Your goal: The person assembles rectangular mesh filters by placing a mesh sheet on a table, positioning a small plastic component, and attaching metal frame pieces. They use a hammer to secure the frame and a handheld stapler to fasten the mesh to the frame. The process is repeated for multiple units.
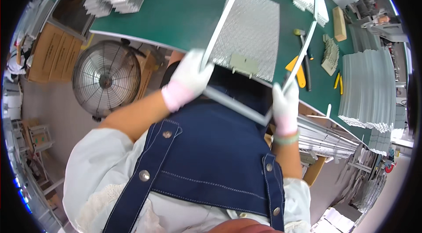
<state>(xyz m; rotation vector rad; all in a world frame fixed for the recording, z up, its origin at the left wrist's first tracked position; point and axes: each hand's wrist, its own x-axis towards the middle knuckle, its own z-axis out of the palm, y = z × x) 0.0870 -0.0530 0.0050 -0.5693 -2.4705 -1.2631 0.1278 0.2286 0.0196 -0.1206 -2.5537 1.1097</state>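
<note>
1. While the left hand (pixel 190 74) and right hand (pixel 285 103) grip its side rails (pixel 305 48), the slim pale frame (pixel 225 15) extends from the navy apron (pixel 206 156) out over the green table (pixel 176 24).
2. It looks light, stiff, perhaps slippery.
3. Both rails near the crossbar (pixel 235 105) seem best to hold.

A round, wire-caged fan (pixel 105 82) stands on the floor (pixel 52 105) at nine o'clock, brown cartons (pixel 56 55) farther out beyond it; a wooden block (pixel 339 24) lies at two, yellow-handled pliers (pixel 337 80) near three.
</note>
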